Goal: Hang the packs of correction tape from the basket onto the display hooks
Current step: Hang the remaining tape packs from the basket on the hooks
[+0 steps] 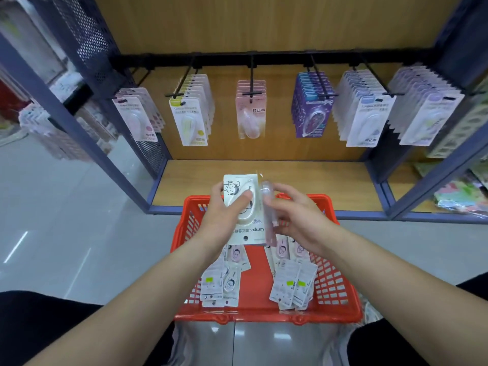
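My left hand [221, 220] grips a white pack of correction tape [244, 223] with a cartoon face, held upside down above the red basket [340, 294]. My right hand [295, 220] pinches a pink pack [269, 215], seen edge-on, right beside the white one. More packs lie in two loose heaps [224, 281] on the basket floor. Display hooks [252, 75] stick out from a black rail above; the middle hook carries a few pink packs [250, 112].
Other hooks hold fuller rows: pink at the left [137, 117], yellow-green [191, 114], purple [313, 107], white [364, 112] and lilac [425, 109]. A wooden shelf board [330, 180] lies under them. Blue metal uprights frame the bay. Grey tiled floor spreads to the left.
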Available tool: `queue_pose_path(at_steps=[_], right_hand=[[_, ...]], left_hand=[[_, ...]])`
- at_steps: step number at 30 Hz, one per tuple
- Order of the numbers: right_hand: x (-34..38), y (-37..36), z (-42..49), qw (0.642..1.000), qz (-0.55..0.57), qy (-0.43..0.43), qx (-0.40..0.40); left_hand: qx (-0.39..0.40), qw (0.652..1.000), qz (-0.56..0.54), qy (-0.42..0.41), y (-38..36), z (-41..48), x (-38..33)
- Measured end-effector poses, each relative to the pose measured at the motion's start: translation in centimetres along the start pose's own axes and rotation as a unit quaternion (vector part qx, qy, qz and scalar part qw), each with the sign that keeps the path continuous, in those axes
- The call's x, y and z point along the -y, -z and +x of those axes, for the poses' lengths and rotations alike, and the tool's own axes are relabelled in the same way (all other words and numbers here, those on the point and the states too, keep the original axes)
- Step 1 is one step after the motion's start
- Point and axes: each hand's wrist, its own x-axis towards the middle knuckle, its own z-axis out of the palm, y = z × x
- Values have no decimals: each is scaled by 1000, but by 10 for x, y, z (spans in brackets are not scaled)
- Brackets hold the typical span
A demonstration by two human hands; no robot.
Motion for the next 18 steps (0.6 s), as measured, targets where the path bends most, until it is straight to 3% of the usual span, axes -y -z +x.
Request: queue_pose_path(at_steps=[9,18], right_hand=[[-4,3,14,996,-50,-41,-56],[-5,7,29,987,-143,-12,-67]], left_hand=[[20,999,34,-1,4,16,4],[37,995,88,35,6,37,16]])
